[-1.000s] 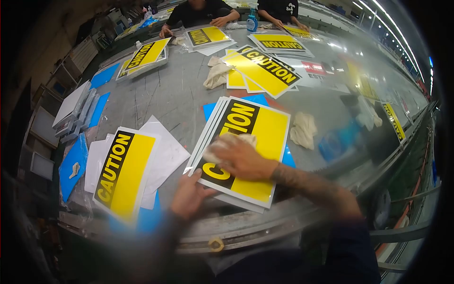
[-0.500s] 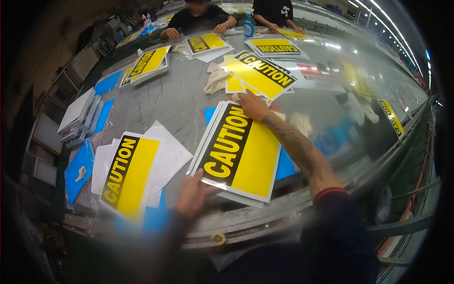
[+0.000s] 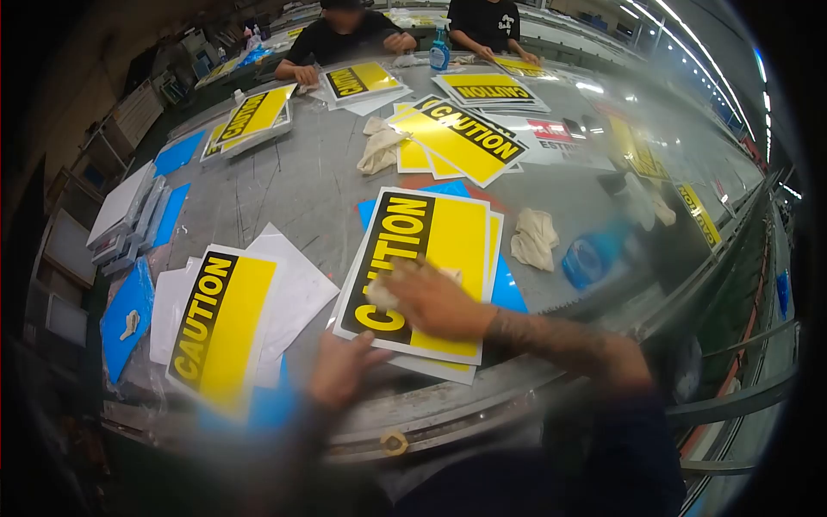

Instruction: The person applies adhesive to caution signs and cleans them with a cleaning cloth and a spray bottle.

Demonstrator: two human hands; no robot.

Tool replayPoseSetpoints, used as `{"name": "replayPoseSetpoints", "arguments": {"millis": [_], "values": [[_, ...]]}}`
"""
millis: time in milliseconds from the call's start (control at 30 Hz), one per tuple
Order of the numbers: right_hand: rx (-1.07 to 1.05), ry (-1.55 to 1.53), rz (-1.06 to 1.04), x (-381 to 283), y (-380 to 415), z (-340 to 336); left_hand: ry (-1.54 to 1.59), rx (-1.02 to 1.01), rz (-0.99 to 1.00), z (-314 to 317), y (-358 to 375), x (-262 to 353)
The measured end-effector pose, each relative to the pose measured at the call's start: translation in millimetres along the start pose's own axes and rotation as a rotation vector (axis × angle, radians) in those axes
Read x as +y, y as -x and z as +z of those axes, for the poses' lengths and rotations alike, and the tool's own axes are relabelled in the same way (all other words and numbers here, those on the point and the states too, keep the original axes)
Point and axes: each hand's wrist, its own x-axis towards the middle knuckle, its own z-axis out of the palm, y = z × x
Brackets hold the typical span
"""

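A yellow and black CAUTION sign (image 3: pixel 452 233) lies on top of a small stack in front of me. My right hand (image 3: pixel 431 300) presses a white cloth (image 3: pixel 382 291) against the sign, over its lettering. At the sign's near left corner is my left hand (image 3: pixel 345 366), its thumb on the edge and the other fingers blurred. Blue sheets (image 3: pixel 510 291) show from under the stack. To the left, another CAUTION sign (image 3: pixel 226 332) rests on white sheets (image 3: pixel 295 284).
Beyond lie more CAUTION signs (image 3: pixel 469 138), a crumpled cloth (image 3: pixel 535 239) and a blue spray bottle (image 3: pixel 589 260). Two people (image 3: pixel 345 34) (image 3: pixel 484 24) are across the table. White panels (image 3: pixel 125 211) are stacked at the left, and a metal rail (image 3: pixel 482 422) runs along the near edge.
My right hand has moved from the sign's far edge down onto its lettering with the cloth. The top sign has shifted slightly, and the view has turned a little.
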Motion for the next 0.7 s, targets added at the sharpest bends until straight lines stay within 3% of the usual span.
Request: {"name": "replayPoseSetpoints", "arguments": {"millis": [100,233,267,367,400,433,467,500,533,567,700], "values": [[0.138,0.211,0.110,99,-7,17,-0.004,0.010,0.009,0,3,3],[0.173,0.163,0.316,194,-19,-13,-0.016,0.010,0.032,-1,3,2],[0.174,0.112,0.491,216,-20,-19,-0.031,0.005,0.037,-2,3,5],[0.357,-0.164,0.581,205,-19,-48,-0.009,0.003,0.049,-18,-2,7],[0.456,-0.168,0.478,195,-16,-34,0.050,-0.007,0.073,-18,-2,7],[0.202,-0.332,0.640,128,-21,-65,0.088,0.001,0.084,-17,-5,6],[0.316,-0.234,0.392,114,-3,-28,0.119,0.007,0.074,-17,-7,4],[0.263,-0.262,0.220,78,8,-20,0.137,0.006,0.053,-17,-9,1],[0.038,-0.413,0.231,39,17,-19,0.179,-0.014,0.062,-18,-9,0],[-0.070,0.040,-0.003,21,23,-12,0.182,0.017,0.073,-19,-9,-3],[0.040,-0.253,0.187,34,22,-12,0.328,-0.061,0.117,-13,-10,-7]]}}
